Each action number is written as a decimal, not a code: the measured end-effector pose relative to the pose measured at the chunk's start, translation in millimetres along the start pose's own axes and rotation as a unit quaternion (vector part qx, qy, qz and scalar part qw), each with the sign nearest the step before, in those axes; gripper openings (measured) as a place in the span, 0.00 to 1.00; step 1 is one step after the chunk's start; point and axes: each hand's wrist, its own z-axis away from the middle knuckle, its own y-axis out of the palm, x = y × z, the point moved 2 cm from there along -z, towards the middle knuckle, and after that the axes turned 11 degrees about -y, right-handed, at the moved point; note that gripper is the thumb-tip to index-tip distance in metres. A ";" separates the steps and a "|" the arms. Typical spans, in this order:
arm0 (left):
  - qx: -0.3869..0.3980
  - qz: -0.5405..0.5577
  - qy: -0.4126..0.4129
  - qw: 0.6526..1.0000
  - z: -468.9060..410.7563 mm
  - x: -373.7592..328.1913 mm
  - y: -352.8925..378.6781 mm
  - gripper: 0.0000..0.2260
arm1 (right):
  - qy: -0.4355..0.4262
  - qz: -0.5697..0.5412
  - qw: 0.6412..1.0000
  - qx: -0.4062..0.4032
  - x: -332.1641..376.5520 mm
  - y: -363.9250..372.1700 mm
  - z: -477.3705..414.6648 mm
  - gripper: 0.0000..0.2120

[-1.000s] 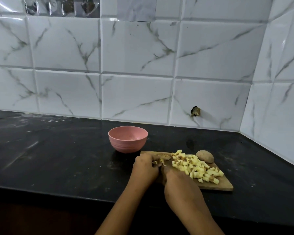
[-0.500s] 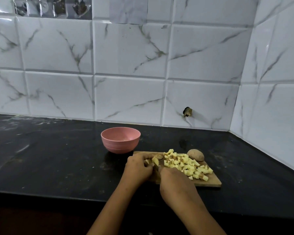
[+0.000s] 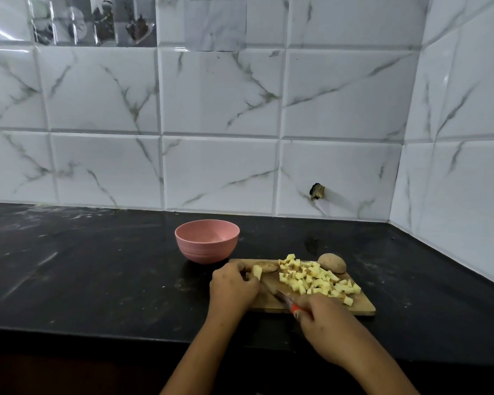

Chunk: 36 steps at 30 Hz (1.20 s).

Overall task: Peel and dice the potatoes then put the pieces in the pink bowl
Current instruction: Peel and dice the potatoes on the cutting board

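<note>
The left hand (image 3: 234, 286) pinches a potato piece (image 3: 257, 271) on the cutting board (image 3: 364, 307). The right hand (image 3: 324, 316) grips the knife (image 3: 283, 299). Diced potato (image 3: 314, 279) lies mid-board; the pink bowl (image 3: 206, 245) stands just behind on the surface (image 3: 97, 275).

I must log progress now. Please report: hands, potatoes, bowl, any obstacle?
Left hand holds piece, right hand grips knife. Dice piled on board, bowl looks empty. One potato unpeeled. No obstacle seen.
</note>
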 end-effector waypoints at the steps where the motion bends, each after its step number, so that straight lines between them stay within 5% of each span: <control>1: 0.002 -0.011 0.004 1.000 0.4 -0.5 -0.1 0.10 | 0.000 -0.006 1.000 -0.019 -1.5 -0.6 0.1 0.16; 6: 0.005 -0.060 0.046 0.997 6.4 -6.6 -0.3 0.08 | 0.002 0.007 0.994 -0.110 2.9 -3.2 -8.3 0.20; 14: 0.027 -0.092 0.139 0.986 6.5 -7.2 5.2 0.07 | 0.011 -0.012 0.997 -0.077 12.3 8.8 -20.9 0.22; 22: 0.034 -0.105 0.165 0.980 0.4 -0.1 13.7 0.15 | 0.019 0.058 0.996 -0.064 22.2 18.3 -21.7 0.22; 36: 0.003 -0.077 0.184 0.980 10.0 -7.7 4.6 0.09 | 0.014 0.186 0.982 -0.040 34.7 27.4 -27.3 0.26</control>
